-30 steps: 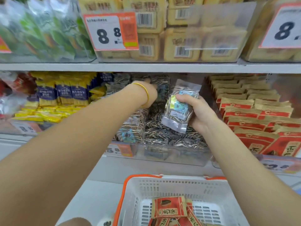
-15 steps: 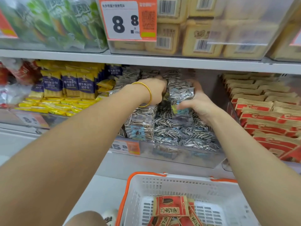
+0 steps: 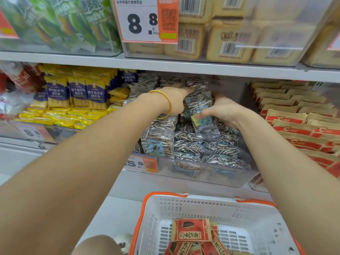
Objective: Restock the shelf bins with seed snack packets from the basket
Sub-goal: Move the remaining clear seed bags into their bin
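Below the fingers, the basket (image 3: 202,205) holds red packets (image 3: 191,230). The seed packet (image 3: 199,105), held up a second ago, is now tucked into the bin (image 3: 202,173). The right hand (image 3: 226,111) curls on it. The left hand (image 3: 174,100) presses the standing packets (image 3: 196,83) back with straight fingers. The shelf edge (image 3: 165,66) is close above, with little slack.

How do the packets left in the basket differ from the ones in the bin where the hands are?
Basket packets are opaque red and tan with a printed seed; bin packets are clear, showing striped seeds and a small blue label. Basket packets lie flat and overlapping; some bin packets stand upright. The left hand and right hand touch bin packets only. Both are small sealed seed packs.
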Action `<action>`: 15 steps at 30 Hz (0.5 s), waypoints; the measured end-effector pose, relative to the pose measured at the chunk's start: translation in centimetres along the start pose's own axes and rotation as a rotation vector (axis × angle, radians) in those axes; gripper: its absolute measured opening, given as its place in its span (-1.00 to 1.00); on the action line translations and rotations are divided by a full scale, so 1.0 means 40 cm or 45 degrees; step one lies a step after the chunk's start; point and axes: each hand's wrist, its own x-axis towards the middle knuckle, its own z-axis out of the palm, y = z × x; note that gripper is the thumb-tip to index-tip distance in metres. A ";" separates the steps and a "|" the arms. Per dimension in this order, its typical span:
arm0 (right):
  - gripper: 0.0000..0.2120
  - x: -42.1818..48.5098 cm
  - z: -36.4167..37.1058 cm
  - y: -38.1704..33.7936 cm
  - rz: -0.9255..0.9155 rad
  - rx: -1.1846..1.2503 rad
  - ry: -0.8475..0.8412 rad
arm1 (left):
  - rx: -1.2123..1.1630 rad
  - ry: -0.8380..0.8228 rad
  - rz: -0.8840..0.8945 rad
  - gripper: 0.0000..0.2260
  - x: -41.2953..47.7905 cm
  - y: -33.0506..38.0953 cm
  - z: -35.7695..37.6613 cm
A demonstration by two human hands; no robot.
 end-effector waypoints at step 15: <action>-0.40 -0.081 0.059 0.072 -0.258 0.394 0.501 | 0.040 -0.016 -0.058 -0.36 0.008 -0.004 0.012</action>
